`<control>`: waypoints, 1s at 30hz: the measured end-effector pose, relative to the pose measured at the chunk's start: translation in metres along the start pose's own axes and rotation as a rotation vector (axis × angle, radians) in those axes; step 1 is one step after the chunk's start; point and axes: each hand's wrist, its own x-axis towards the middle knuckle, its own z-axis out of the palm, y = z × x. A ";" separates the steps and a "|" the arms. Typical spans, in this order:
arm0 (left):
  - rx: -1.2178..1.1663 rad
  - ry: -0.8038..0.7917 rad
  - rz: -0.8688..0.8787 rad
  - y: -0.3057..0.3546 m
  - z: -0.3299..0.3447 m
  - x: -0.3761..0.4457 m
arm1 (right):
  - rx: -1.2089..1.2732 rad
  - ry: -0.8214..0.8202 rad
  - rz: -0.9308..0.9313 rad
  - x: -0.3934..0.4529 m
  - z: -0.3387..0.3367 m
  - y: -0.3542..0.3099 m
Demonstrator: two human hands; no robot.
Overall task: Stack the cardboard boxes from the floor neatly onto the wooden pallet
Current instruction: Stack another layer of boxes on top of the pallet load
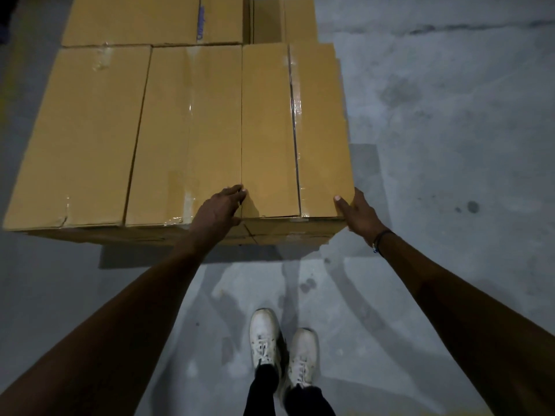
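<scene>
Gripping the near corners of the right-hand cardboard box (295, 130), the left hand (217, 210) is curled over its near-left corner and the right hand (359, 213) is wrapped round its near-right corner, thumb on the top face. The fingers of both hands are hidden below the edge. This box is set in the top row, touching a middle box (186, 136) beside a left box (81, 133); 2 more boxes (156, 19) are cut off at the frame's top. The pallet cannot be made out under the stack; only a lower layer (288, 231) is glimpsed. Open concrete floor (450, 130) is seen to the right and behind, where white shoes (282, 346) are planted.
</scene>
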 end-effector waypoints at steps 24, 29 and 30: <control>-0.998 0.326 -0.165 0.232 -0.242 -0.173 | 0.623 0.358 0.018 -0.366 -0.190 -0.166; -1.025 0.162 -0.087 0.290 -0.251 -0.149 | 0.786 0.526 0.086 -0.411 -0.225 -0.133; -1.026 0.129 -0.070 0.306 -0.250 -0.139 | 0.813 0.562 0.091 -0.414 -0.238 -0.127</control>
